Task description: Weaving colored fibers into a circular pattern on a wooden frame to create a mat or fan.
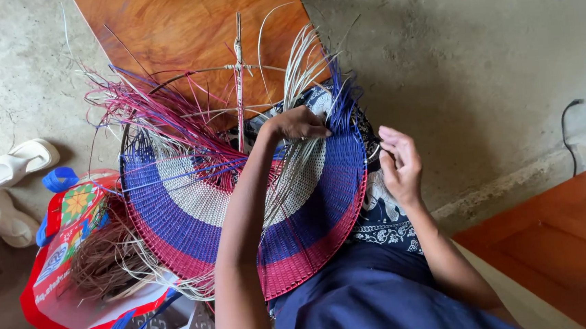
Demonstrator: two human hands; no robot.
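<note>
A round woven basket panel (pixel 193 206) with blue, white and red bands rests on my lap, its loose strips sticking up at the far rim. My left hand (pixel 297 124) reaches over the panel and pinches the white and blue strips (pixel 314 80) at the top edge. My right hand (pixel 400 165) is at the panel's right rim, fingers curled against the edge by the blue band. A thin wire hoop with a cross frame (pixel 238 69) stands behind the weave, and red-pink strips (pixel 159 112) fan out to the left.
A red and white bag (pixel 63 270) of dry straw-like strips lies at the left. White sandals (pixel 11 167) sit on the concrete floor. A wooden board (pixel 187 21) lies ahead, wooden furniture (pixel 573 241) at the right, a black cable (pixel 569 131) by the wall.
</note>
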